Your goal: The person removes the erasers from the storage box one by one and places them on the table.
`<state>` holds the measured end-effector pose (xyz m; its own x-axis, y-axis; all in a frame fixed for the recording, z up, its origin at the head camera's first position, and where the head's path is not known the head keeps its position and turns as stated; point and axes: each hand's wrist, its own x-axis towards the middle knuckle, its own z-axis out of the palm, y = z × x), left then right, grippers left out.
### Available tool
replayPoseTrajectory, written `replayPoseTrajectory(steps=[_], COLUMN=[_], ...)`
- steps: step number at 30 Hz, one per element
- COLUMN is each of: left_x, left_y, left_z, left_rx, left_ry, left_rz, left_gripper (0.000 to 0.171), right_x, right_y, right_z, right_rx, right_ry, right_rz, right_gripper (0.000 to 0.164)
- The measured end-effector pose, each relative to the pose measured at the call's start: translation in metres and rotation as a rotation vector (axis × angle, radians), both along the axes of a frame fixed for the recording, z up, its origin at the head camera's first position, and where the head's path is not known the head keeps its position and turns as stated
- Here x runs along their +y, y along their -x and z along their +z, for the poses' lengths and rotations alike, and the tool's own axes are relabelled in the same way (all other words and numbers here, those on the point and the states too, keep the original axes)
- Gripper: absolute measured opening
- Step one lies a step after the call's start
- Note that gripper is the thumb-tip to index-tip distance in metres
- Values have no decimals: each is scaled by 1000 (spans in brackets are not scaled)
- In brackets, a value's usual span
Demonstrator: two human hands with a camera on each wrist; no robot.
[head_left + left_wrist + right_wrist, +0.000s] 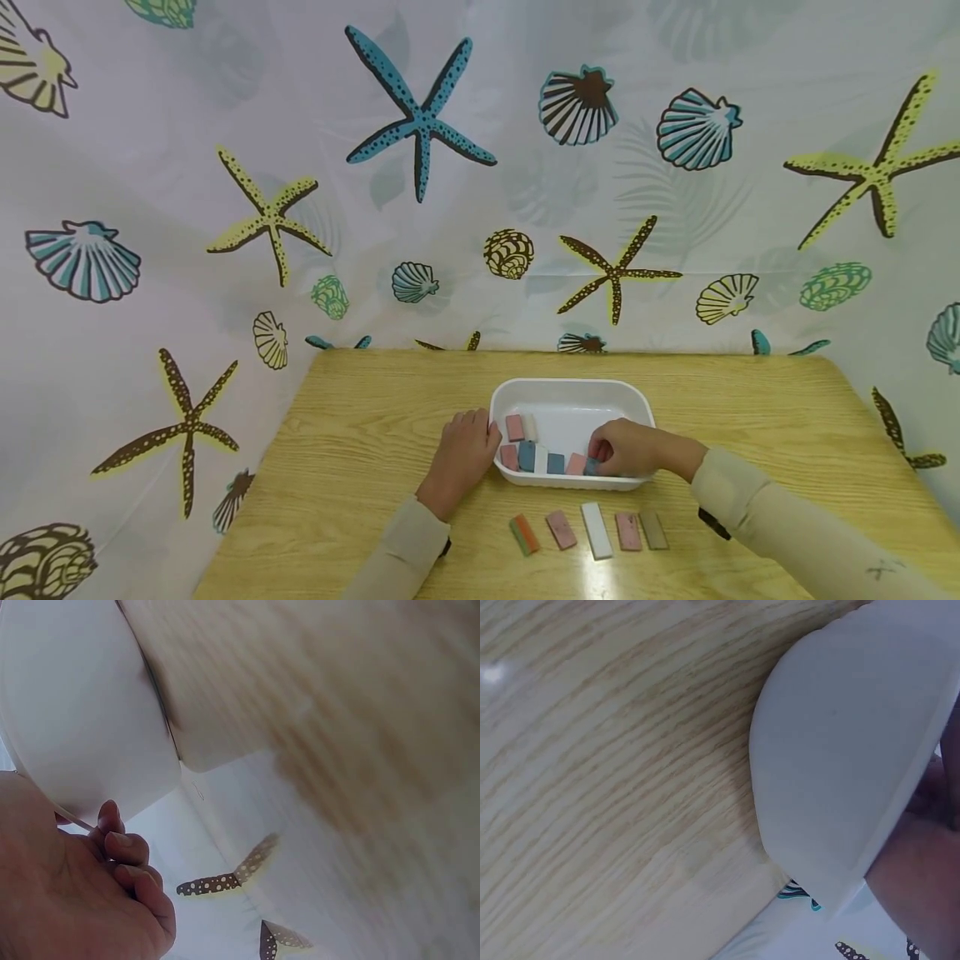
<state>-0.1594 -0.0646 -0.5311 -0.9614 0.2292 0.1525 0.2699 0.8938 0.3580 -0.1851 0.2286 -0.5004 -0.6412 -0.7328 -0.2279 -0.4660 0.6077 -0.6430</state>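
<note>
The white tray (573,382) sits on the wooden counter (375,417) between the two hands. The left hand (467,450) grips its left end, thumb over the rim and fingers curled outside. The right hand (626,447) reaches in over the opposite end, fingertips pinching a small blue block (592,467) near the tray's close wall (in the right wrist view the tray's side hides that pinch).

From that pinch toward the left hand, the near side of the tray holds a salmon block (576,464), a square blue block (556,463), a white strip (541,459), a taller blue block (527,456) and a pink block (509,457), the last just inside the rim beside the left thumb. A little farther from the person than these, also close to the left hand, are a rose block (513,427) and a cream block (530,427).

On the near side of both hands, between the forearms, five pieces lie in a row: an orange-and-green block (524,534) nearest the left wrist, then a speckled pink block (561,530), a long white block (597,531), another pink piece (628,532), and a tan block (653,531) nearest the right sleeve (787,521).
</note>
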Motion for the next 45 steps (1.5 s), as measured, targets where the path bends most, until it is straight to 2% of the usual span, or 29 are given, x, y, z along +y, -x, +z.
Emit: replayPoseTrajectory(steps=[5,12,16,22,26,32,40,45], left_x=[1,1,1,0,0,0,1,1], left_y=[1,0,1,1,1,2,1,0], left_z=[-2,0,-1,-2,-2,-2,-1,0], left_rx=[-13,-38,-40,-51,-48,-42,9,8], left_ry=[14,15,11,7,7,10,4,-1], left_rz=[4,9,9,11,10,9,5,7], left_gripper=[25,26,26,27,26,26,24,24], right_x=[1,1,-2,-8,-13,-29,-53,-58], right_y=[0,-4,-9,-14,-18,-32,-61,-78], right_z=[5,7,13,20,24,33,46,48], right_rx=[-93,-392,-470,-549,-618,-657,-663,-619], right_ry=[109,306,398,518,567,596,580,500], right_rz=[-96,-223,-239,-213,-241,-283,-230,-213], right_gripper=[13,24,27,32,34,31,26,24])
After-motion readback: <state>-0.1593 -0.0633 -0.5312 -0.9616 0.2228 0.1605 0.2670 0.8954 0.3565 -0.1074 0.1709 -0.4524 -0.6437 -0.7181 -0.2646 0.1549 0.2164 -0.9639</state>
